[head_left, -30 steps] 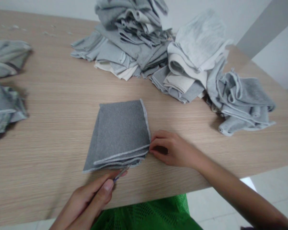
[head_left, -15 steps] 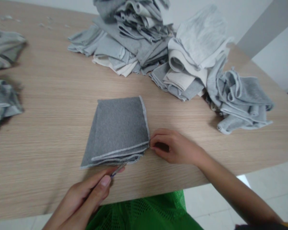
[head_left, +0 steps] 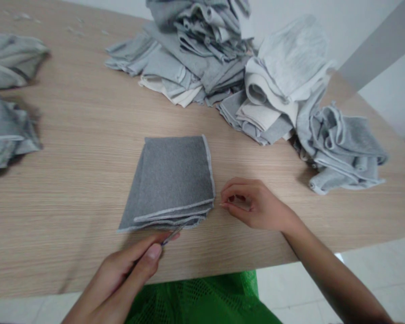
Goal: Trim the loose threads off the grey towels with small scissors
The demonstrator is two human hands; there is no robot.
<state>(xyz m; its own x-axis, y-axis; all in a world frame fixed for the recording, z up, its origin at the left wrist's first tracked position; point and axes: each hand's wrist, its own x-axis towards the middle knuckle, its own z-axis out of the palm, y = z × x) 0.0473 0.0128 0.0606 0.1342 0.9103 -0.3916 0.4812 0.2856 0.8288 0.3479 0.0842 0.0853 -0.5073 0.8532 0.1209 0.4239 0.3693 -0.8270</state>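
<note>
A folded grey cloth (head_left: 177, 173) with pale overlocked edges lies on the table in front of me, its layers fanned at the near side. My left hand (head_left: 135, 265) is closed around a small pair of thread snips (head_left: 175, 234), mostly hidden by the fingers. Their thin metal tips reach the cloth's near edge. Just right of the cloth, my right hand (head_left: 253, 202) is apart from it, thumb and forefinger curled together in a pinch. Anything between those fingertips is too small to make out.
Heaped grey fabric pieces (head_left: 195, 54) stand at the back, beside a paler pile (head_left: 286, 67). A crumpled grey bundle (head_left: 347, 148) lies at the right, more cloths (head_left: 10, 126) at the left. Lint scraps (head_left: 22, 17) dot the far left. Green mesh fabric (head_left: 202, 297) hangs below the table edge.
My right hand has come off the cloth's near right corner and moved slightly right. The left hand keeps the snips at the near edge. The whole view has shifted a little.
</note>
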